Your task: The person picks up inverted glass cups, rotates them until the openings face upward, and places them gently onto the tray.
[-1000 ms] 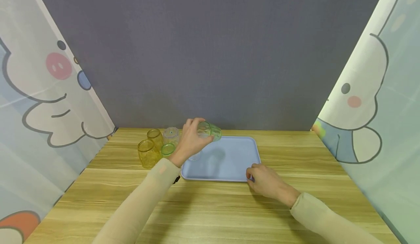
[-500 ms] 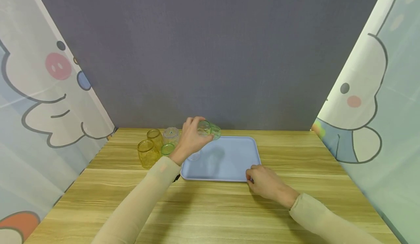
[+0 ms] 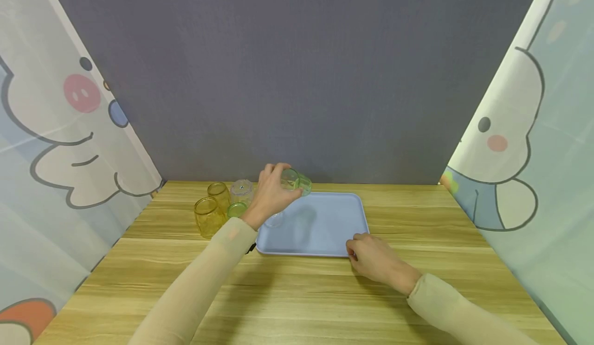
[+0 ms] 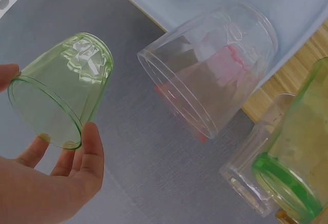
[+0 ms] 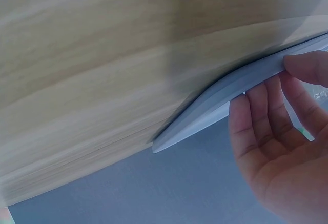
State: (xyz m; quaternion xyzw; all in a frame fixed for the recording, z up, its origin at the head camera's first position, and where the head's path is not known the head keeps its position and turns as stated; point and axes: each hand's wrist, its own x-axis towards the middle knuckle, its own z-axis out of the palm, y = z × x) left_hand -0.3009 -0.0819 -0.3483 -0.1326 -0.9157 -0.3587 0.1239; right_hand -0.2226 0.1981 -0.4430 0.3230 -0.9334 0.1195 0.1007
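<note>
One green glass (image 3: 303, 184) is tilted above the far side of the blue tray (image 3: 334, 226), its long axis nearly sideways, base pointing toward the tray's right end. Its rim is clamped between the fingers of the left hand (image 3: 274, 193), the nearer hand; the right hand (image 3: 373, 257) pinches the tray's edge by its near right corner.

I am at a small tabletop booth: a plain grey panel (image 3: 297, 77) fills the upper middle, a pig-print curtain (image 3: 42, 123) the left edge, a cartoon-print curtain (image 3: 563, 180) the right, a wood-grain table (image 3: 325, 298) the bottom.
</note>
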